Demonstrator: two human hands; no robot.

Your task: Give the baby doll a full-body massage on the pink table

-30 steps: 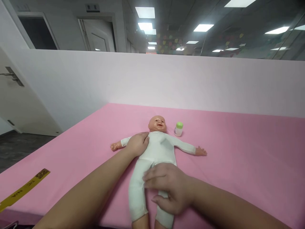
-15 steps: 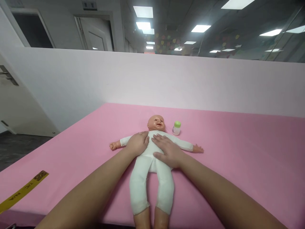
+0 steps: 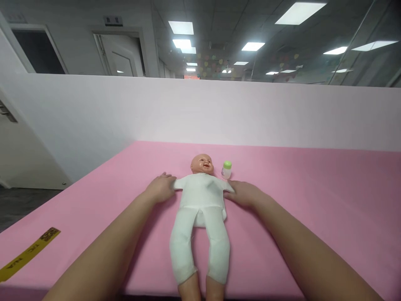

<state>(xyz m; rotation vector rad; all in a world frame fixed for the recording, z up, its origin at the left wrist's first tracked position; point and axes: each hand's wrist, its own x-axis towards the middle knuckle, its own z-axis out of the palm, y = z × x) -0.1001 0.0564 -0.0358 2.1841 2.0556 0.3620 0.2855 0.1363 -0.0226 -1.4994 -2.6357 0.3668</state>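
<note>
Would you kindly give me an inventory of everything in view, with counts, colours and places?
Doll: 1, white clothing, face up at centre
Bottle: 1, pale body and green cap, upright beside the doll's head
Padded surface: 1, pink, under the doll
Strip: 1, yellow with dark markings, front left
Low wall: 1, white, behind the surface
Near door: 1, pale, left edge
Far door: 1, pale grey, upper left
Floor: dark grey, left
Ceiling lights: several, white, top
Coloured shapes: several, too blurred to count, upper middle
Hands: 2, bare, left and right on the doll's arms
</note>
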